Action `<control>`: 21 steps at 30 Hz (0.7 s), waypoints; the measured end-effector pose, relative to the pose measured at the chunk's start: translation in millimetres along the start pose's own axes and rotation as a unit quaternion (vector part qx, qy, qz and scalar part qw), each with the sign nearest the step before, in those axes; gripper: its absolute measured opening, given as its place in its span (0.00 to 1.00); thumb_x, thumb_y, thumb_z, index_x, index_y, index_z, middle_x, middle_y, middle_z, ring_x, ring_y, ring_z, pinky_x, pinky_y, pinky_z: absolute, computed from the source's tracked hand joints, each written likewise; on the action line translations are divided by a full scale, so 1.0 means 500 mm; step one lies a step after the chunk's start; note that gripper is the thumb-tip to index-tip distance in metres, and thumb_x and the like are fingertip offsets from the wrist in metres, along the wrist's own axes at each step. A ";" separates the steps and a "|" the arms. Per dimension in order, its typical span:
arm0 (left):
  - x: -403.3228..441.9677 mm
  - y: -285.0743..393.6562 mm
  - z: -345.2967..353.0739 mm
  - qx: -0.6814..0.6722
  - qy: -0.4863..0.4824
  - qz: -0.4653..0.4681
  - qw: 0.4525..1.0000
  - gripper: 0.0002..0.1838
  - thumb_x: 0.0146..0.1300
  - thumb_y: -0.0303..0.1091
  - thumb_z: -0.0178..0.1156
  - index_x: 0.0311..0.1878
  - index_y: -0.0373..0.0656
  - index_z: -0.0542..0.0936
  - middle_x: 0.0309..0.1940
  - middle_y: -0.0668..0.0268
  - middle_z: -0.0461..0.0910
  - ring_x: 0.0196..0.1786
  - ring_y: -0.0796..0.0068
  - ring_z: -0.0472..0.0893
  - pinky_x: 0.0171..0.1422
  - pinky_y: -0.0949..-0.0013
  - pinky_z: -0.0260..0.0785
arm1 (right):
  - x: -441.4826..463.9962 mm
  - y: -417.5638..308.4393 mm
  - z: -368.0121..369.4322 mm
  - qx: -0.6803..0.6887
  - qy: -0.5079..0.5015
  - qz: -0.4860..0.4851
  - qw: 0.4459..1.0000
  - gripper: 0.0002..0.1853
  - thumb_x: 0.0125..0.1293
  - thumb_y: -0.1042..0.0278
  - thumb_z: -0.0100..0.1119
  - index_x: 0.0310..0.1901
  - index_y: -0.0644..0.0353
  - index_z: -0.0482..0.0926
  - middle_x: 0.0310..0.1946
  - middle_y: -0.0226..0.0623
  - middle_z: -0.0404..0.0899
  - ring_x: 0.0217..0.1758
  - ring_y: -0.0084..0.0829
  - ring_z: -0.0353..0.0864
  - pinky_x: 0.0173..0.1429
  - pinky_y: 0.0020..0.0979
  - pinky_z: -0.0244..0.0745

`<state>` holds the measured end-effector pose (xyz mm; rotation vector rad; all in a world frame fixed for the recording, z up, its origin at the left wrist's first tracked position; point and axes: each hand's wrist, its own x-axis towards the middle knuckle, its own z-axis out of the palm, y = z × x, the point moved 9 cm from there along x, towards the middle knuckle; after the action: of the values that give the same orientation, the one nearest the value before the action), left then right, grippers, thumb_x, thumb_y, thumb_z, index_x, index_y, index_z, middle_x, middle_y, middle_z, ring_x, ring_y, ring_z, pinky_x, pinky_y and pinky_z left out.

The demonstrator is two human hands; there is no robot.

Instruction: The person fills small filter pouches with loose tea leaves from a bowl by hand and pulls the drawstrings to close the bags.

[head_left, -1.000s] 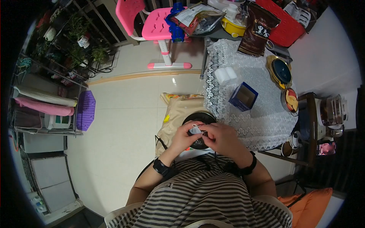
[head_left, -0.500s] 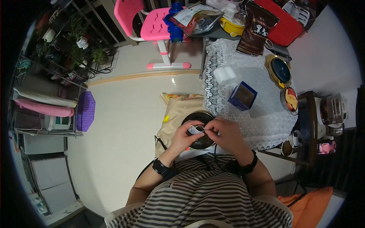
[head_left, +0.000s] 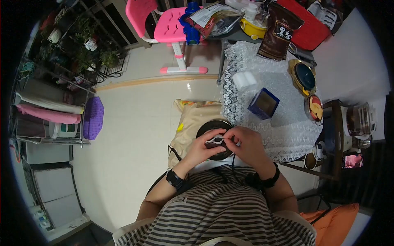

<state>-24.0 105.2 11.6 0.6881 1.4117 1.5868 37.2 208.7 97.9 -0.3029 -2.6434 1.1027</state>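
Observation:
Between my hands is a small white pouch [head_left: 214, 140], its mouth spread into a narrow opening. My left hand [head_left: 198, 148] is closed on its left side, thumb below and fingers above. At the other end, my right hand [head_left: 245, 142] pinches the pouch's rim with thumb and fingertips. Directly beneath is a dark round bowl [head_left: 207, 126] with a shiny rim, partly covered by both hands; I cannot make out its contents. Bowl and hands are over a beige cushion [head_left: 193, 115] in front of my lap.
At right, a lace-covered table [head_left: 283, 135] holds a blue box [head_left: 264, 103], white rolled material [head_left: 245, 80], a brown bag [head_left: 279, 33] and a bowl of sliced fruit [head_left: 315, 108]. A pink chair [head_left: 170, 26] stands ahead; a rack with towels [head_left: 49, 115] is at left.
The pouch's mouth has been drawn out into a narrower, longer opening, and its white side shows less. Both hands stay over the bowl. The view has shifted slightly.

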 end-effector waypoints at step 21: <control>-0.002 -0.023 -0.034 0.121 0.058 0.045 0.990 0.20 0.61 0.25 0.65 0.57 0.38 0.77 0.49 0.67 0.80 0.49 0.80 0.77 0.54 0.75 0.71 | 0.002 -0.036 0.034 -0.073 -0.046 -0.074 0.994 0.13 0.53 0.66 0.64 0.42 0.52 0.82 0.34 0.33 0.70 0.37 0.35 0.77 0.34 0.36 0.76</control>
<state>-35.3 95.6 -2.8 0.8216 1.6990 1.5599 29.0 185.3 99.3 -0.0827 -2.7811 0.8999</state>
